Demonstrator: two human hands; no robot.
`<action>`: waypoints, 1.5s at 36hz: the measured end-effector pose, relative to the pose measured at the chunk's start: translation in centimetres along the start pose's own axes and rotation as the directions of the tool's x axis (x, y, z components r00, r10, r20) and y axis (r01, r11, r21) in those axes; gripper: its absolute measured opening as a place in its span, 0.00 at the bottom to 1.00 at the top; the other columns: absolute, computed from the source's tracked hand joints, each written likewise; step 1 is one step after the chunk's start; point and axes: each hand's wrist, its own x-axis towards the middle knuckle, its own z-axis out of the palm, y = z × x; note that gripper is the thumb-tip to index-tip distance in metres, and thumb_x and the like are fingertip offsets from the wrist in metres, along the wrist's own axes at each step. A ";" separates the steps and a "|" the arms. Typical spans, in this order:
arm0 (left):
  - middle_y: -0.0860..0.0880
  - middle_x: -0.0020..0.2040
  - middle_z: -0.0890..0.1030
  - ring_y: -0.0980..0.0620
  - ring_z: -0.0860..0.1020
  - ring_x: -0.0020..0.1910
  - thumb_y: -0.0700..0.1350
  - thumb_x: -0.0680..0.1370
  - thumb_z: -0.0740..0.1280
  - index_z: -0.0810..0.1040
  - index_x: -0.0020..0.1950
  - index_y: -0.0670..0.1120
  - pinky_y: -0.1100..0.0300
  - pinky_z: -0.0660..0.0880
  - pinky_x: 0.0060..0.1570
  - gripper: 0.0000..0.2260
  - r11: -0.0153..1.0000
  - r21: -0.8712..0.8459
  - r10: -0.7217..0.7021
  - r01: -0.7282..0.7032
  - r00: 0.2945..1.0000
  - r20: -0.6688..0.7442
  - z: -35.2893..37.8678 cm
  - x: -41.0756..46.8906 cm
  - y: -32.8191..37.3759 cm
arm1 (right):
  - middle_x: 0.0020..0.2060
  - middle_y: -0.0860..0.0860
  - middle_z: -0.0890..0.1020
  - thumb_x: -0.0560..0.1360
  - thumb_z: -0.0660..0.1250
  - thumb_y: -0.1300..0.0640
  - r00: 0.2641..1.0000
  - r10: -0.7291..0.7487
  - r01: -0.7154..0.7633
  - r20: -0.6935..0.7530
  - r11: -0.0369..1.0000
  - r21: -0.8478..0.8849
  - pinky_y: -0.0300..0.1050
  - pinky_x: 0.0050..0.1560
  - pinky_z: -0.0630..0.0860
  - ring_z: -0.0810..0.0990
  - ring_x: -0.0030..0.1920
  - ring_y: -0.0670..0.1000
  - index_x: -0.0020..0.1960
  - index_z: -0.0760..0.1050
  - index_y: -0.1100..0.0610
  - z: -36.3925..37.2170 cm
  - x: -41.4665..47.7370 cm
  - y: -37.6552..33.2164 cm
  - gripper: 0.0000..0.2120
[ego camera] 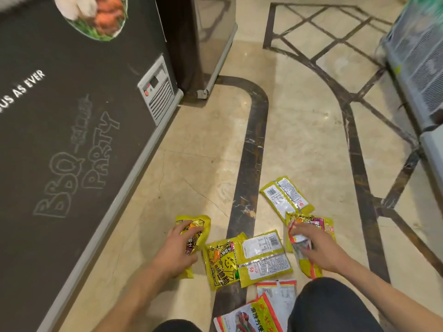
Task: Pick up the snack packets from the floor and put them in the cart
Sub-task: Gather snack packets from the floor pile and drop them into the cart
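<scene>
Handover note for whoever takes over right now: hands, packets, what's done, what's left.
Left hand: grips the leftmost yellow packet, which lies on the floor.
Right hand: grips a crumpled red-edged packet above another yellow packet.
Loose on the floor: face-up yellow packet overlapping a back-up one; far yellow packet, back up; two red-and-white packets nearest the camera.
Done: nothing visibly; the cart is out of view.
Left: lift both, gather the rest, load the cart.
</scene>
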 end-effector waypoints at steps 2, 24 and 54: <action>0.51 0.77 0.59 0.47 0.58 0.74 0.47 0.68 0.71 0.66 0.72 0.62 0.53 0.59 0.73 0.34 1.000 -0.005 0.007 -0.007 1.000 -0.027 -3.4 -0.8 3.0 | 0.61 0.44 0.74 0.68 0.69 0.63 0.993 -0.102 0.101 -0.052 0.995 -0.014 0.37 0.62 0.64 0.71 0.65 0.46 0.56 0.79 0.51 -3.7 -0.3 -3.9 0.18; 0.52 0.76 0.60 0.49 0.58 0.75 0.49 0.70 0.68 0.66 0.72 0.63 0.54 0.57 0.74 0.31 0.987 0.010 0.160 -0.161 0.975 -0.152 -50.0 -30.1 38.7 | 0.51 0.46 0.79 0.77 0.63 0.52 0.917 -0.308 0.300 -0.254 0.951 -0.070 0.36 0.49 0.70 0.77 0.48 0.45 0.66 0.68 0.38 -46.4 -26.9 -41.6 0.19; 0.55 0.76 0.59 0.50 0.57 0.74 0.51 0.70 0.70 0.63 0.73 0.64 0.51 0.59 0.74 0.33 0.990 0.118 0.123 -0.079 0.889 -0.440 -49.6 -57.3 42.0 | 0.52 0.42 0.80 0.74 0.68 0.57 0.794 -0.568 0.520 -0.216 0.819 -0.243 0.34 0.42 0.69 0.79 0.49 0.47 0.64 0.70 0.46 -51.0 -49.0 -50.1 0.19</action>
